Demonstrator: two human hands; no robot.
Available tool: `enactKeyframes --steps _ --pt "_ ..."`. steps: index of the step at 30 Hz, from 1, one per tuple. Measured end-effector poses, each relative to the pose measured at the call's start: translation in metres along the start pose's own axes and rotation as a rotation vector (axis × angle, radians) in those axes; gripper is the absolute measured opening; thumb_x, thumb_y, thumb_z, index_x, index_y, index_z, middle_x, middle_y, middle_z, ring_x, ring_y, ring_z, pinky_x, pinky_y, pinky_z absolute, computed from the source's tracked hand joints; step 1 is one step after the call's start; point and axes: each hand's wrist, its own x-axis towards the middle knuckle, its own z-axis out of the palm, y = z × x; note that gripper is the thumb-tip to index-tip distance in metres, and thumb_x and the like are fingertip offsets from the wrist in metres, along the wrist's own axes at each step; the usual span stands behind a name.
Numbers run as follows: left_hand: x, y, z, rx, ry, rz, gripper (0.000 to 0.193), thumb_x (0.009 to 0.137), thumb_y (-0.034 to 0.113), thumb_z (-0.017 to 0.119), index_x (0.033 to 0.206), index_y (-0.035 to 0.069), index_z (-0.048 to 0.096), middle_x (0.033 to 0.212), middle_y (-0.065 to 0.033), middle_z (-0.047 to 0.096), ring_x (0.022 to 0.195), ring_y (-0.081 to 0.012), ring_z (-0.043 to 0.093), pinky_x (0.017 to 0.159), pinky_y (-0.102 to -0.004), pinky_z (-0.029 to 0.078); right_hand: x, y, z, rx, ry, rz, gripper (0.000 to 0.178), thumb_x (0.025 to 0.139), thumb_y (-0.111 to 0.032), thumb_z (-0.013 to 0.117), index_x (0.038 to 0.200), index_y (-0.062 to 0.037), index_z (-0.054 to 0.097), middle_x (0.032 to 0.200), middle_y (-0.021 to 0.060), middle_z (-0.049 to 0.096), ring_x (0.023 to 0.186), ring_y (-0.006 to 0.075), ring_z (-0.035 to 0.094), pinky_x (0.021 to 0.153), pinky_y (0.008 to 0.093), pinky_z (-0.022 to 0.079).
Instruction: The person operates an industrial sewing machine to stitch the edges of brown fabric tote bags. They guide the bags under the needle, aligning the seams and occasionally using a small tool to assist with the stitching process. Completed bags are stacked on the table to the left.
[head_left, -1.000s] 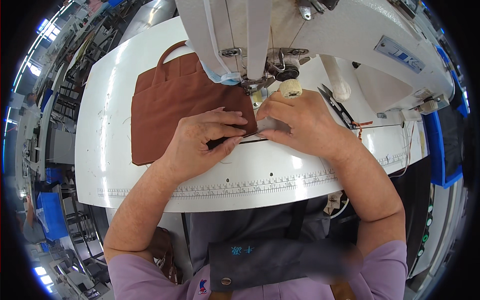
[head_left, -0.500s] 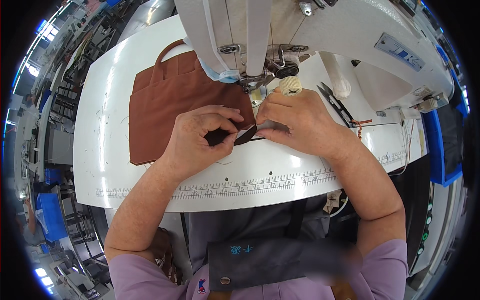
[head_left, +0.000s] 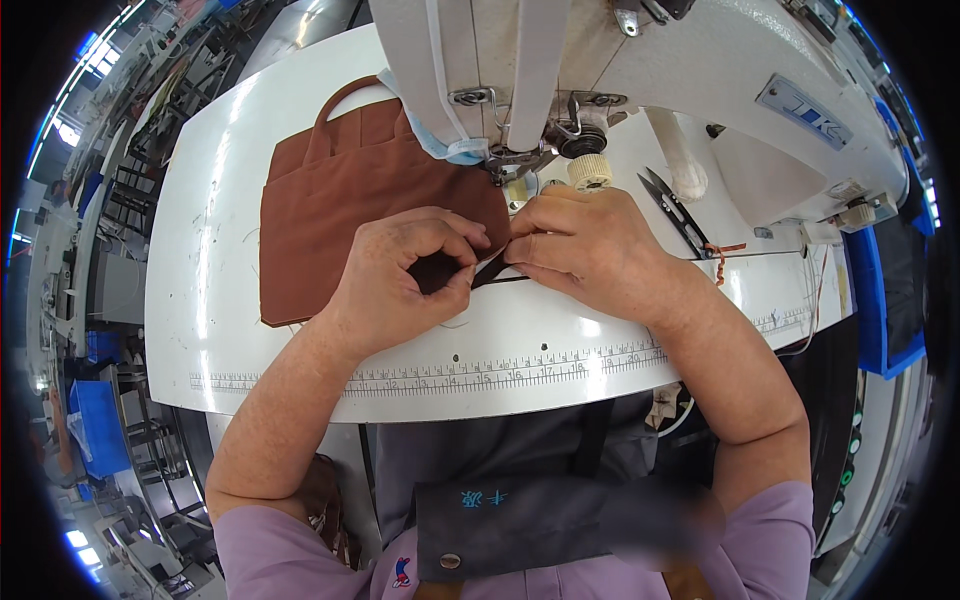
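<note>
White table bears brown bag, snips.

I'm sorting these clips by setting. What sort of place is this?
Most likely a garment or bag sewing workshop. A white sewing machine stands on a white table with a ruler along its edge, both hands work a brown fabric bag, and thread snips lie nearby.

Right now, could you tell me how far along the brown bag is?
Done: the bag already has its handles. In hand: the left hand and right hand pinch a dark strip at its corner, just before the presser foot. Left: stitching that strip.
</note>
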Motion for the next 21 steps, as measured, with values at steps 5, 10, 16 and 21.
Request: enactKeyframes --steps 5,10,16,21 --pt "0.005 0.009 0.003 0.183 -0.027 0.092 0.027 0.076 0.006 0.085 0.1 0.004 0.074 0.122 -0.0103 0.075 0.119 -0.0297 0.071 0.105 -0.0421 0.053 0.001 0.0 0.002 -0.04 0.004 -0.007 0.015 0.073 -0.012 0.08 0.084 -0.009 0.07 0.09 0.0011 0.067 0.083 0.0219 0.069 0.07 0.0371 0.057" --pt "0.0 0.0 0.007 0.348 -0.046 0.217 0.039 0.079 0.007 0.083 0.117 0.006 0.074 0.126 -0.0092 0.074 0.121 -0.03 0.07 0.108 -0.0459 0.054 0.002 -0.002 0.001 -0.021 0.077 0.001 0.016 0.073 -0.011 0.08 0.084 -0.0081 0.068 0.09 0.0017 0.067 0.08 0.0226 0.069 0.068 0.0369 0.057" --pt "-0.007 -0.004 0.01 0.502 0.016 0.348 0.032 0.082 -0.002 0.075 0.114 0.003 0.073 0.122 -0.0101 0.076 0.112 -0.0283 0.074 0.1 -0.0442 0.06 0.007 -0.006 0.0 -0.051 0.113 -0.051 0.014 0.075 -0.008 0.076 0.085 -0.0068 0.067 0.089 0.003 0.067 0.08 0.0224 0.068 0.067 0.0363 0.058" --pt "-0.007 -0.003 0.011 0.541 0.036 0.388 0.029 0.082 -0.002 0.075 0.11 0.001 0.072 0.119 -0.0104 0.077 0.11 -0.0272 0.075 0.097 -0.0432 0.062 0.001 -0.004 0.001 -0.015 0.067 -0.024 0.02 0.074 -0.005 0.08 0.087 -0.0082 0.066 0.093 0.0016 0.07 0.079 0.0219 0.069 0.067 0.035 0.058"
